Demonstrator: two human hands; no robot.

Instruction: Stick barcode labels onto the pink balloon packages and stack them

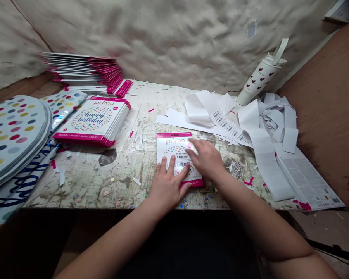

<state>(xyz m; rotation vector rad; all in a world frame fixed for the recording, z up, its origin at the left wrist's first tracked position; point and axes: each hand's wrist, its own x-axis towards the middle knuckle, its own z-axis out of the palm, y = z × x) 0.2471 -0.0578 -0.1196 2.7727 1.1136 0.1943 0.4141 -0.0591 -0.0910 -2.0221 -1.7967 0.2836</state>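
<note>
A flat white and pink "prima" balloon packet [178, 140] lies face up in front of me on the worktable. Across its middle is a small white barcode label [182, 156], covering part of the printed lettering. My left hand [169, 182] rests on the packet's lower half, fingers spread and palm down. My right hand [206, 158] reaches over the packet's right edge, its fingertips apart by the label's right end. Whether those fingertips press on the label is hard to see. Behind the packet, a strip of barcode labels [228, 126] lies on white backing paper.
To the left are a pile of "happy birthday" packets [93, 118], a taller stack [84, 73] and dotted round balloons [13, 131]. A white tumbler [257, 81] with hearts stands at the back right. Curled backing paper [254, 135] and printed cards [308, 176] lie on the right.
</note>
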